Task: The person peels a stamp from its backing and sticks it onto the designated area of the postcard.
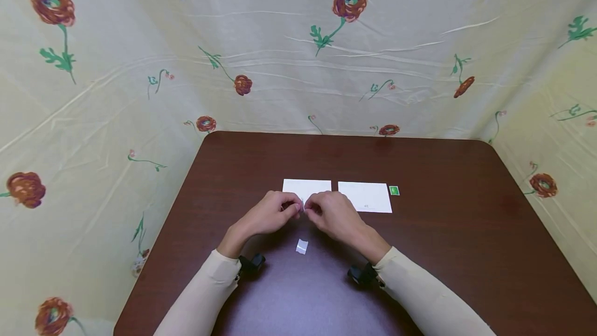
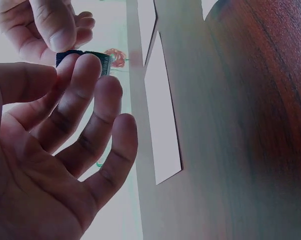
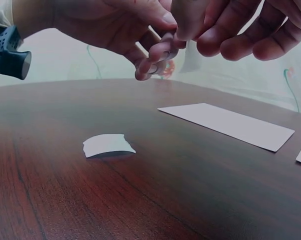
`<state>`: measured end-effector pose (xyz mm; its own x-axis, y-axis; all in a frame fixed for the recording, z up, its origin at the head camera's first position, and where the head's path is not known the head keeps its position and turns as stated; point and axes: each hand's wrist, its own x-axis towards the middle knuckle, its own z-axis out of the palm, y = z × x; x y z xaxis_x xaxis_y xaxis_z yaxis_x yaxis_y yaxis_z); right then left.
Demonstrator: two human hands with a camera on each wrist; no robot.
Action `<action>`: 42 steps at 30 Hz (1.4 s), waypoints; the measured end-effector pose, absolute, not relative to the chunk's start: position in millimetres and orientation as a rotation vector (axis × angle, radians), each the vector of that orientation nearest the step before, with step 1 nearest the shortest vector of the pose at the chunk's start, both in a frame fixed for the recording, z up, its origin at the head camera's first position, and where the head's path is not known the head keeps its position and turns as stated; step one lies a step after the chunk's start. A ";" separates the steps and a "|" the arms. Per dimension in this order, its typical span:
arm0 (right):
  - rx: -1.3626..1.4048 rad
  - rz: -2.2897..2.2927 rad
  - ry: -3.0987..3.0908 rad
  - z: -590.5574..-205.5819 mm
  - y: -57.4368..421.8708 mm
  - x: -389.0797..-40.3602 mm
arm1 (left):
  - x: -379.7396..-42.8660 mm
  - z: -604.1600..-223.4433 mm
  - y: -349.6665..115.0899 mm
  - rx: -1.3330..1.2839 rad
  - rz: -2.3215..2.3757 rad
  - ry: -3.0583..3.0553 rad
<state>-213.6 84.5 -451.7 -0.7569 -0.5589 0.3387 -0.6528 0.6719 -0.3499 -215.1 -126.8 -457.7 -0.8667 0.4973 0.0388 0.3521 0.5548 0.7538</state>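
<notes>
Over the front edge of the left card, both hands meet at a small stamp (image 1: 303,205). My left hand (image 1: 272,211) pinches it between thumb and fingers, and my right hand (image 1: 338,214) pinches it from the other side. In the left wrist view the stamp (image 2: 104,62) looks dark with a finely toothed edge, partly covered by the fingertips. From the right wrist it appears as a pale, thin piece (image 3: 190,57) hanging below the fingers. A white card (image 1: 308,185) lies just behind the hands, partly hidden by them.
A second white card (image 1: 365,197) lies to the right, with a green stamp (image 1: 394,191) beside its right edge. Nearer me, a small curled white paper piece (image 1: 302,246) rests on the brown table (image 1: 443,253). Flowered cloth (image 1: 280,30) hangs around the table.
</notes>
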 end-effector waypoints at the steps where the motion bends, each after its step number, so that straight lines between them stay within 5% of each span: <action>1: 0.982 0.680 -2.676 -451.6 84.3 -213.9 | -214.9 -457.4 -127.1 0.721 1.204 2.618; 42: 0.835 0.778 -2.671 -416.7 104.6 -245.1 | -236.5 -433.5 -109.1 0.559 1.391 2.872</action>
